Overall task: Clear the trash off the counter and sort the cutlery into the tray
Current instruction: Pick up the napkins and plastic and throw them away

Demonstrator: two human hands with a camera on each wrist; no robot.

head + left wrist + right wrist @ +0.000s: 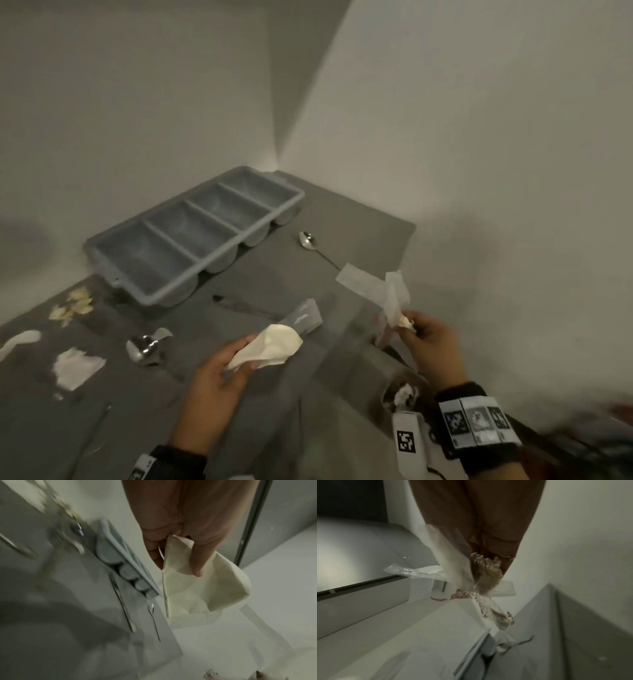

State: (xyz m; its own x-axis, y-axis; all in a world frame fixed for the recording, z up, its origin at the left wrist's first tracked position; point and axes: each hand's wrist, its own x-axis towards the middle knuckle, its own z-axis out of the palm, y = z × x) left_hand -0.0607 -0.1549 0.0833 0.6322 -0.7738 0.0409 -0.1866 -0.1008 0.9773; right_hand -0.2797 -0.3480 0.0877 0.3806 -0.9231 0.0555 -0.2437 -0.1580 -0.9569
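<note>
My left hand (239, 354) grips a cream paper napkin (275, 342) above the grey counter (308, 394); in the left wrist view its fingers (197, 561) curl round the napkin (205, 588). To the right, my right hand (419, 327) pinches a bunch of clear plastic wrappers (394, 291) and a small crumpled scrap (488, 566). The grey four-compartment cutlery tray (294, 202) stands against the back wall. A metal spoon (308, 240) lies right of it, a knife (239, 303) in front, and another shiny spoon (142, 347) at the left.
At the left of the counter lie a white tissue (77, 366), pale peel scraps (73, 305) and a white plastic utensil (20, 341). A clear wrapper (306, 317) lies behind the napkin. Below my right hand a brown cup (404, 394) holds crumpled trash. Walls meet in the corner.
</note>
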